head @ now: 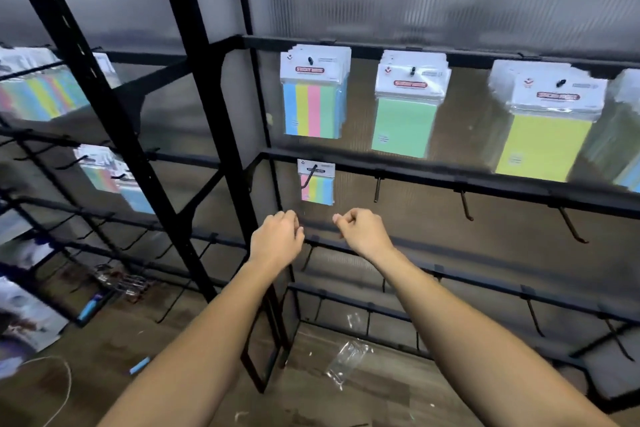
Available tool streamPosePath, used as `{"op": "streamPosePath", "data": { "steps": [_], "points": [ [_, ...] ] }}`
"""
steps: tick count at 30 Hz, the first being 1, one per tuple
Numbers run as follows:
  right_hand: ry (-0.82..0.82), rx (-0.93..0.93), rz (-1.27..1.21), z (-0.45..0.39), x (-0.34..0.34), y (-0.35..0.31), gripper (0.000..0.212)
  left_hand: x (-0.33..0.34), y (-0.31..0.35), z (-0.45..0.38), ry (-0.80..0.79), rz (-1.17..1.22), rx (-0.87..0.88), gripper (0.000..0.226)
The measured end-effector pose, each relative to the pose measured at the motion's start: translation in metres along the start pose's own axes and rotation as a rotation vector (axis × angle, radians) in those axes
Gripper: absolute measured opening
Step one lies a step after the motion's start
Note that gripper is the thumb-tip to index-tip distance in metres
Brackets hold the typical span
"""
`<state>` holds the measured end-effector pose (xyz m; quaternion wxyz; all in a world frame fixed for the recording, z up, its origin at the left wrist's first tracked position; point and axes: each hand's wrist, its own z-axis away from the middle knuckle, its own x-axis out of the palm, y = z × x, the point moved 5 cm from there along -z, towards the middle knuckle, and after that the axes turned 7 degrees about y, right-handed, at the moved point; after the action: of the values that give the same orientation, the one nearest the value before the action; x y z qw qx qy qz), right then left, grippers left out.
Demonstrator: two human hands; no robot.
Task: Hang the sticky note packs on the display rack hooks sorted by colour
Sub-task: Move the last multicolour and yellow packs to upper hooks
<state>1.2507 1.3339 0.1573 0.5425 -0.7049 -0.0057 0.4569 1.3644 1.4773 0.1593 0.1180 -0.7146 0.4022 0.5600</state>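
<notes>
On the display rack's top rail [450, 57] hang several multicolour sticky note packs [313, 97], green packs [405, 114] and yellow packs [543, 135]. A single small multicolour pack [317, 184] hangs on the leftmost hook of the second rail [485, 182]. Just below that pack are my left hand [278, 236] and my right hand [362, 230], side by side, both with fingers curled and nothing visible in them. More packs [628, 135] show at the right edge.
Bare black hooks [465, 206] stick out from the second rail and from the lower rails. The left rack holds more multicolour packs [41, 94]. Clear plastic wrapping [346, 360] and a small blue item [140, 365] lie on the wooden floor.
</notes>
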Motion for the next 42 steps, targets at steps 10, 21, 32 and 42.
{"op": "streamPosePath", "data": {
  "steps": [10, 21, 32, 42],
  "points": [
    [0.052, 0.188, 0.133, -0.079, 0.044, -0.003, 0.04, 0.03, -0.045, -0.077, -0.108, 0.03, 0.068, 0.018],
    [0.107, 0.275, 0.136, -0.112, 0.065, -0.001, 0.05, 0.054, -0.058, -0.101, -0.176, 0.014, 0.083, 0.013],
    [0.183, 0.128, -0.008, -0.067, 0.07, -0.007, 0.037, 0.051, -0.074, -0.084, -0.131, 0.072, 0.112, 0.012],
    [0.245, -0.02, 0.031, -0.002, 0.052, -0.03, 0.033, 0.042, -0.07, -0.058, -0.117, 0.097, 0.106, 0.018]
  ]
}}
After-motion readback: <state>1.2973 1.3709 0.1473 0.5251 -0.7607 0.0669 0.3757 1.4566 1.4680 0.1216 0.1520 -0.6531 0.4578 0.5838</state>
